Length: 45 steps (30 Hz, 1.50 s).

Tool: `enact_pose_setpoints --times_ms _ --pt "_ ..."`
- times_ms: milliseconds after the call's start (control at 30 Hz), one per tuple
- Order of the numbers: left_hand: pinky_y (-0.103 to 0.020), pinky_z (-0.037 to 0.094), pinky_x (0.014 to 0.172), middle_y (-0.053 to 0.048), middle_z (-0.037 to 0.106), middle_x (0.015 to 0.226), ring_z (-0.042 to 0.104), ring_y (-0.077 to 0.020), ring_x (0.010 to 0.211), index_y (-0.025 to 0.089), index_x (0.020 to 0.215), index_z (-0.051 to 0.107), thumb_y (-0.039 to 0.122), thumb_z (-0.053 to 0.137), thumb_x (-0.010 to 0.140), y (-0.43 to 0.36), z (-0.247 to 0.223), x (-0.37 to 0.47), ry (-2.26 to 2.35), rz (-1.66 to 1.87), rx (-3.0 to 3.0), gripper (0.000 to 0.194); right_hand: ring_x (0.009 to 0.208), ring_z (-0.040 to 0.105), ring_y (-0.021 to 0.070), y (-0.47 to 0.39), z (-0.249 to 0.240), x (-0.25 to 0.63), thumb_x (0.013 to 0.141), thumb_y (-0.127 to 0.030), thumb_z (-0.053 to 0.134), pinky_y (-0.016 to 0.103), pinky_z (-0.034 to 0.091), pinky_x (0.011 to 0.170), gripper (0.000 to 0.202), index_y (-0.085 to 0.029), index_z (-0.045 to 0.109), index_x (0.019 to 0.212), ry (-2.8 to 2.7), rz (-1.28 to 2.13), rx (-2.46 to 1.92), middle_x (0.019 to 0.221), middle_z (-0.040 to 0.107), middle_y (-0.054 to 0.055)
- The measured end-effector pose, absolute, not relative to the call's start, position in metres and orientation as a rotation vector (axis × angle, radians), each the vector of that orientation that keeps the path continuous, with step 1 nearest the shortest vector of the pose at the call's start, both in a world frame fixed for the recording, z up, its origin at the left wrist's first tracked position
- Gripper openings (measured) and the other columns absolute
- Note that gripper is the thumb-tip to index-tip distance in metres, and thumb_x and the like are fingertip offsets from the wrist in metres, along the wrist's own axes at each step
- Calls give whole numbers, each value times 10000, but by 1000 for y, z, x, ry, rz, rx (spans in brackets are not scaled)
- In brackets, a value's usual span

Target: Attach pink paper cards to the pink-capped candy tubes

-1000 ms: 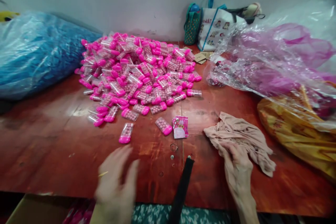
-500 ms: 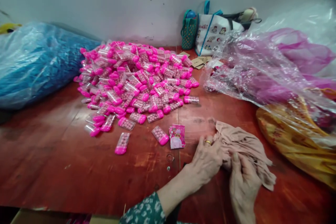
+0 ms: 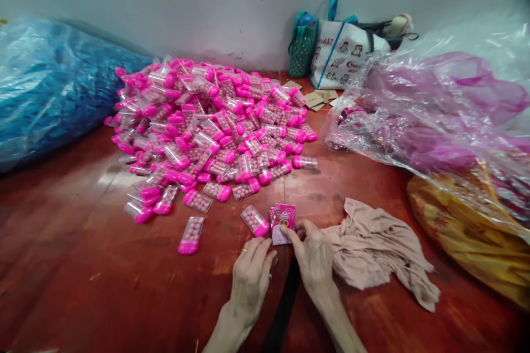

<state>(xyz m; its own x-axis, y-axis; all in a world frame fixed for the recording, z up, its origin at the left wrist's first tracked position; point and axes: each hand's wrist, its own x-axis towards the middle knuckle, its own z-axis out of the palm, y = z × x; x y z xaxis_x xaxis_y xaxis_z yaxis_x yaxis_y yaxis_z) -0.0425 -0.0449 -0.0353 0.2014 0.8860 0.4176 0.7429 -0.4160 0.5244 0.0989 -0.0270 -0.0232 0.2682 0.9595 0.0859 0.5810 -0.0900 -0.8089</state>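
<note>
On the red tabletop lies a small stack of pink printed cards (image 3: 283, 219). My right hand (image 3: 313, 256) is at the stack, its thumb over the top card and its index finger apart at the right edge. Left of the cards, my left hand (image 3: 250, 273), with a ring on one finger, reaches forward with its thumb apart from the fingers. Its fingertips are close to the pink cap of a clear container of pink balls (image 3: 254, 220); whether they touch is unclear. A crumpled beige cloth (image 3: 372, 245) lies to the right of my right hand.
A large heap of similar pink-capped containers (image 3: 207, 121) covers the back middle. A blue plastic-wrapped sack (image 3: 58, 88) stands left. Clear plastic with purple mesh (image 3: 439, 105) and a yellow bag (image 3: 464, 237) lie right. Behind are cardboard pieces (image 3: 317, 100) and a white tote bag (image 3: 345, 58).
Both hands have let go of the beige cloth and moved left. My right hand is now at the pink cards, my left hand by the nearby container. The view has shifted slightly.
</note>
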Motion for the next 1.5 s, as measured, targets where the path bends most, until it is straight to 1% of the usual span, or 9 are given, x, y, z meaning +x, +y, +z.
enact_pose_setpoints --times_ms 133,433,633,833,967,1133,1300,1400,1500 --pt "-329 518 756 -102 626 922 606 -209 863 133 1015 561 154 535 793 -38 -38 -38 1574 1011 2213 224 552 572 180 -28 -28 98 797 -422 520 279 405 539 259 -194 571 688 -1305 774 -1876 601 613 17" --pt "-358 514 766 -120 604 989 588 -222 932 138 1039 541 145 512 806 -30 -49 -43 1453 963 2113 234 561 510 156 -31 -36 99 822 -395 484 259 375 551 296 -180 594 650 -1273 714 -1864 594 572 8" --pt "-333 522 697 -117 605 960 610 -207 849 139 1027 552 156 489 819 -25 -50 -44 1409 965 2076 218 572 475 147 -31 -31 89 846 -364 456 264 356 582 324 -184 567 599 -1221 622 -1881 600 499 -2" --pt "-297 510 681 -100 571 946 600 -171 768 145 1092 529 169 491 821 -21 -44 -41 1424 946 1992 275 655 555 175 -31 -35 86 817 -344 514 274 412 628 197 -171 608 827 -1064 638 -1878 721 607 28" --pt "-290 497 703 -93 551 933 589 -171 797 146 1079 556 157 485 821 -21 -42 -38 1395 943 2059 268 588 535 161 -33 -36 87 803 -361 527 260 412 586 213 -175 568 707 -1019 694 -1846 638 586 5" --pt "-288 495 689 -84 547 921 582 -164 768 159 1019 593 163 502 809 -23 -43 -37 1426 996 2062 229 630 498 156 -35 -30 94 811 -355 500 260 402 613 225 -174 564 696 -994 753 -1769 663 560 7" --pt "-232 483 558 -58 573 897 531 -103 588 172 1031 597 202 600 743 -21 -22 -38 1439 1215 1676 289 585 492 136 -37 -20 104 814 -352 498 235 408 571 244 -170 565 666 -988 920 -1620 609 540 -15" --pt "-255 494 632 -59 638 896 589 -151 714 160 1020 622 244 653 688 -12 -1 -33 1364 1091 1268 344 548 504 125 -40 -12 105 800 -347 529 215 409 528 235 -163 594 669 -1021 1066 -1516 588 561 -23" --pt "-249 478 660 -45 670 824 596 -160 740 145 885 684 229 664 669 -4 11 -26 1189 933 1041 232 570 515 128 -43 -5 104 787 -319 558 212 409 540 206 -161 602 662 -1042 1130 -1471 600 571 -24"
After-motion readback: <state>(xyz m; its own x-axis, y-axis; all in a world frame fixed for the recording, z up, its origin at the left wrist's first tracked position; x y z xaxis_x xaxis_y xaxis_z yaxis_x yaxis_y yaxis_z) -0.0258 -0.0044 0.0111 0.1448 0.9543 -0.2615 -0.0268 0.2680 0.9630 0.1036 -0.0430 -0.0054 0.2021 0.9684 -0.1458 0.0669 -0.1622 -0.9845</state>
